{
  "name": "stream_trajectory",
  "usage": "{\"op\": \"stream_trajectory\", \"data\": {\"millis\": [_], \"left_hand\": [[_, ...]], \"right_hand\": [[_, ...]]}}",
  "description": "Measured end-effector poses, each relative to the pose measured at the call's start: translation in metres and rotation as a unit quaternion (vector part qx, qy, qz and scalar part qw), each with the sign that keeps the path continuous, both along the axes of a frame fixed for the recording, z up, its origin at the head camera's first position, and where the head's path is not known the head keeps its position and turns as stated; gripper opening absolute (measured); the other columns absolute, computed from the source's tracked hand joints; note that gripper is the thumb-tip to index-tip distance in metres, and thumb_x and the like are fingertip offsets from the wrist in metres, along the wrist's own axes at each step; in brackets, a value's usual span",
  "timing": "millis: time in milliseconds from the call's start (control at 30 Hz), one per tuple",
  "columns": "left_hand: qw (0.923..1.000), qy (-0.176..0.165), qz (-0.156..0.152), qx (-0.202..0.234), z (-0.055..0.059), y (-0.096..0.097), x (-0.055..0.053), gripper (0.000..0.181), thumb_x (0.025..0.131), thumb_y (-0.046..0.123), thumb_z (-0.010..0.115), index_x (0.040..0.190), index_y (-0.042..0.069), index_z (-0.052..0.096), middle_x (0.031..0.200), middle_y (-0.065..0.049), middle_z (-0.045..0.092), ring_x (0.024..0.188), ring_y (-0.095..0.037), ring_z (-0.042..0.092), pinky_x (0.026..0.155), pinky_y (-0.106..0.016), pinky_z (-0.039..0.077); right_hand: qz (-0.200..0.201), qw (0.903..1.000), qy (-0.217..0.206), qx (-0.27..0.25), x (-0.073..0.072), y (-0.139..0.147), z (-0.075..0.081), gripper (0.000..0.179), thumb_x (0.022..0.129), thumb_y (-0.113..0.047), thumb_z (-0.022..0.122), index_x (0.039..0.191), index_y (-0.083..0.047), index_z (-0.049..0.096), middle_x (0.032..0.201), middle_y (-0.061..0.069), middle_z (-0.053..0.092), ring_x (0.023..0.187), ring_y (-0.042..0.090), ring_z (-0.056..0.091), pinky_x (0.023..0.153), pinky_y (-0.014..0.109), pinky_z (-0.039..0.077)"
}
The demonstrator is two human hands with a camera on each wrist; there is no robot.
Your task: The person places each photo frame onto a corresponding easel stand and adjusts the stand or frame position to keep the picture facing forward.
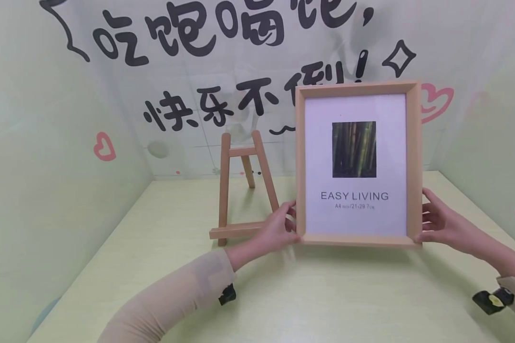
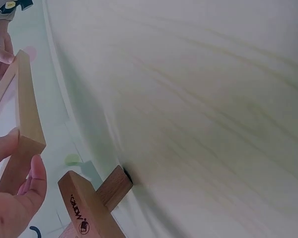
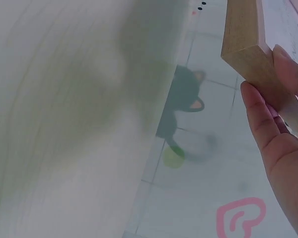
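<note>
Both hands hold a light wooden picture frame (image 1: 355, 240) upright above the table, its front facing me. Behind its pane shows a white sheet with a bamboo picture and the words "EASY LIVING". My left hand (image 1: 279, 225) grips the lower left corner, thumb on the front and fingers behind. At the lower right corner, my right hand (image 1: 444, 221) pinches the side the same way; in the right wrist view its thumb and fingers clasp the frame's edge (image 3: 243, 34). Just left of the frame stands a small wooden easel (image 1: 224, 190), its ledge partly hidden by my left hand.
The pale wood-grain table (image 1: 154, 267) runs back to a wall sheet (image 1: 189, 157) with black lettering and pink hearts. Side walls close it in left and right. In the left wrist view, the easel's ledge (image 2: 92, 208) is close to the left hand.
</note>
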State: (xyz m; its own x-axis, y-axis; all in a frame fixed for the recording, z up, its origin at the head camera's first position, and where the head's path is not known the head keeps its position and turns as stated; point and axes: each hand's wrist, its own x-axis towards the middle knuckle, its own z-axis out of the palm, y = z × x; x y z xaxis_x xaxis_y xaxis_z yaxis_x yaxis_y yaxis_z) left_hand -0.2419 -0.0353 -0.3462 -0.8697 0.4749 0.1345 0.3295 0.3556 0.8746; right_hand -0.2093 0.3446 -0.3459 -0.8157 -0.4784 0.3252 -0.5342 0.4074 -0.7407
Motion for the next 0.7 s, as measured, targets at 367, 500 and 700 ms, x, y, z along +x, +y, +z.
{"op": "stream_trajectory", "data": {"millis": [367, 500, 700], "left_hand": [[0.9996, 0.019, 0.015, -0.014, 0.008, -0.004, -0.009, 0.088, 0.067, -0.013, 0.071, 0.14, -0.001, 0.025, 0.114, -0.012, 0.05, 0.088, -0.019, 0.059, 0.071, -0.021, 0.054], [0.9992, 0.034, 0.012, -0.016, 0.01, -0.008, -0.014, 0.087, 0.068, -0.011, 0.072, 0.14, -0.002, 0.024, 0.114, -0.013, 0.05, 0.089, -0.019, 0.059, 0.07, -0.021, 0.053], [0.9983, 0.048, 0.02, -0.026, 0.013, -0.014, -0.018, 0.089, 0.068, -0.008, 0.074, 0.141, -0.001, 0.024, 0.114, -0.012, 0.051, 0.089, -0.019, 0.059, 0.071, -0.022, 0.053]], "right_hand": [[-0.015, 0.9997, 0.016, 0.01, -0.008, -0.007, 0.012, 0.105, 0.071, 0.017, 0.066, 0.147, -0.014, 0.0, 0.11, -0.014, 0.044, 0.092, -0.006, 0.054, 0.07, 0.015, 0.052], [-0.018, 0.9996, 0.021, 0.01, -0.012, -0.01, 0.016, 0.106, 0.071, 0.016, 0.066, 0.148, -0.016, -0.001, 0.109, -0.013, 0.044, 0.092, -0.006, 0.054, 0.07, 0.015, 0.052], [-0.025, 0.9994, 0.023, 0.004, -0.02, -0.016, 0.019, 0.106, 0.071, 0.015, 0.067, 0.148, -0.015, 0.0, 0.109, -0.014, 0.046, 0.092, -0.006, 0.054, 0.071, 0.013, 0.051]]}}
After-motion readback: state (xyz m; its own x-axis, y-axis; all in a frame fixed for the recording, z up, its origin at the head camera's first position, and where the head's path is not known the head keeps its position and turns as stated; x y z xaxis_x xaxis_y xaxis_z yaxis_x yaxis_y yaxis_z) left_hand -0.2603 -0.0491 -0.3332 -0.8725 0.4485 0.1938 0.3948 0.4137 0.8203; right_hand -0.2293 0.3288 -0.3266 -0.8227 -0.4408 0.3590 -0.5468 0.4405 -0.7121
